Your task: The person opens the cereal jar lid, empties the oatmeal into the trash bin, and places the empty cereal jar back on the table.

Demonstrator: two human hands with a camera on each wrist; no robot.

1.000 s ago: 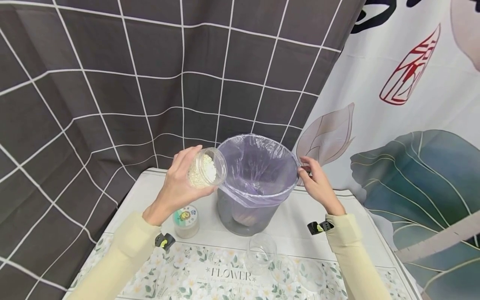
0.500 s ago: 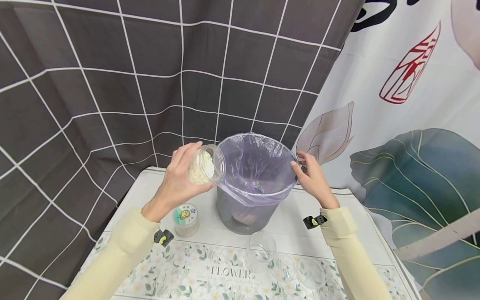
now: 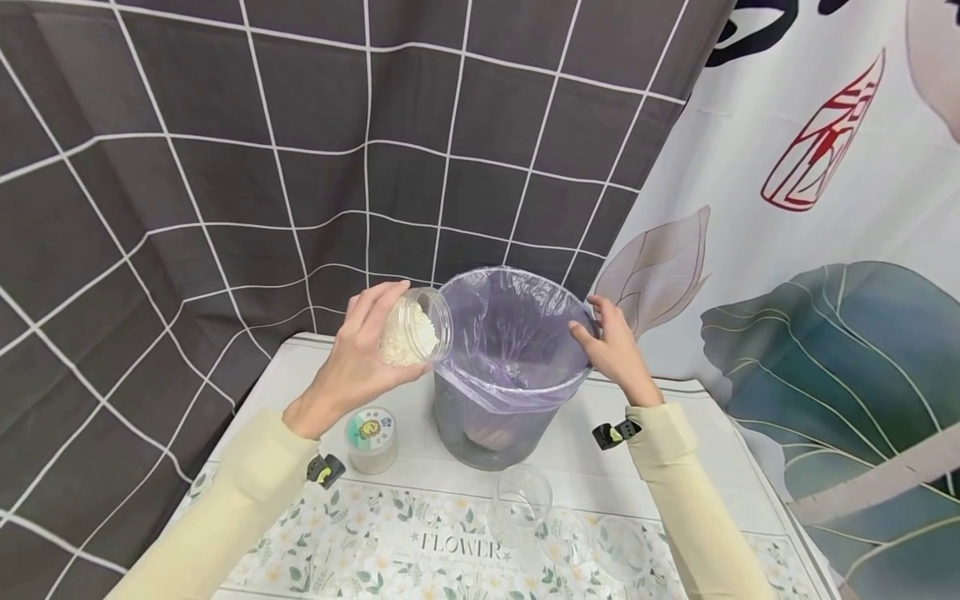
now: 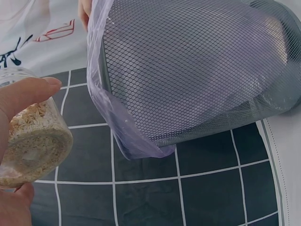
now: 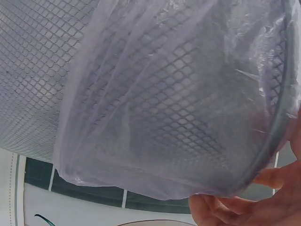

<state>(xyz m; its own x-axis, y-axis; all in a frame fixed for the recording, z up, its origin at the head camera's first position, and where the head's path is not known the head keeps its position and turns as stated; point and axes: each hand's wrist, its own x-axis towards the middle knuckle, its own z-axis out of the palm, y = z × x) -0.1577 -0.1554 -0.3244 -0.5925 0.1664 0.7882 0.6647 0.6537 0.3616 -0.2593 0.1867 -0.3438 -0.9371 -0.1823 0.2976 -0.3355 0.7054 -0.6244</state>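
In the head view my left hand [image 3: 362, 354] grips a clear jar [image 3: 416, 327] of pale, rice-like grains. The jar leans over, its mouth facing the left rim of a grey mesh trash can [image 3: 480, 433]. A thin purple bag [image 3: 517, 329] lines the can and folds down over its rim. Thumb and fingers wrap the jar [image 4: 37, 141] in the left wrist view, with grains lying inside it. My right hand [image 3: 617, 348] holds the can's right rim, thumb on the inner side. Its fingers [image 5: 221, 209] show at the bag's folded edge in the right wrist view.
Left of the can stands a lidded tub [image 3: 372, 440] with a green and white picture top. A clear container [image 3: 522, 502] and clear round discs [image 3: 621, 546] sit on the flower-printed mat [image 3: 420, 550] in front. A dark checked curtain [image 3: 405, 192] hangs behind.
My right hand has slid left and slightly back along the rim, with its thumb farther over the can's mouth. The left hand and jar have barely shifted.
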